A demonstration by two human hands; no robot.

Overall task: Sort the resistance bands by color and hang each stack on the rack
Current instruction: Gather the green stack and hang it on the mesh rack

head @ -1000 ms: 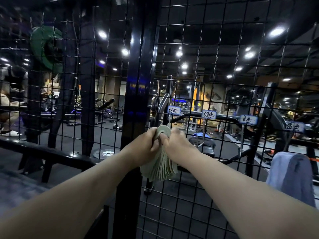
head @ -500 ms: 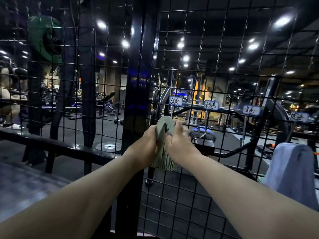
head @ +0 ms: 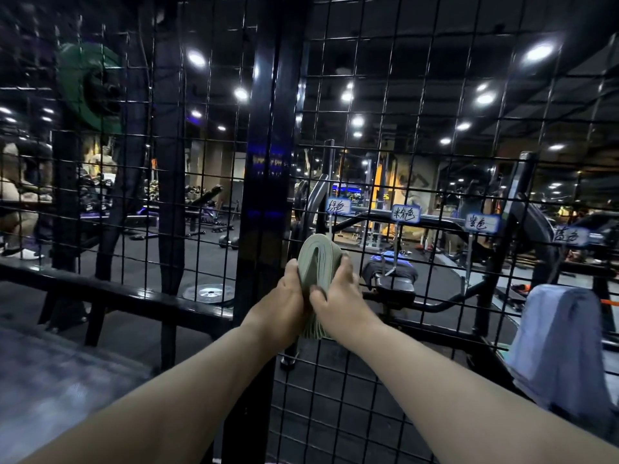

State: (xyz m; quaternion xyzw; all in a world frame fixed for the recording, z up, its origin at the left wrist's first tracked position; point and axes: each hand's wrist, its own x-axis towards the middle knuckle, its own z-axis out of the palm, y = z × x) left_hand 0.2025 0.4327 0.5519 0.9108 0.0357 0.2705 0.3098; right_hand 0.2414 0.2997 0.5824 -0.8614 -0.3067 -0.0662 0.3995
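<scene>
Head view: green band stack [head: 316,262] clamped between left hand [head: 284,304] and right hand [head: 338,296].

hands [head: 284,306]: 2 | band stacks [head: 316,259]: 1 | labels [head: 338,206]: 4 | towels [head: 562,343]: 1

Matt rubbery bands [head: 318,259]; glossy (black) wire rack [head: 435,182].

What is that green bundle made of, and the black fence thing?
The green bands look like matte stretchy rubber or latex: thin layers folding softly between the left hand and right hand. The grid rack looks like black-coated metal wire, slightly glossy.
</scene>
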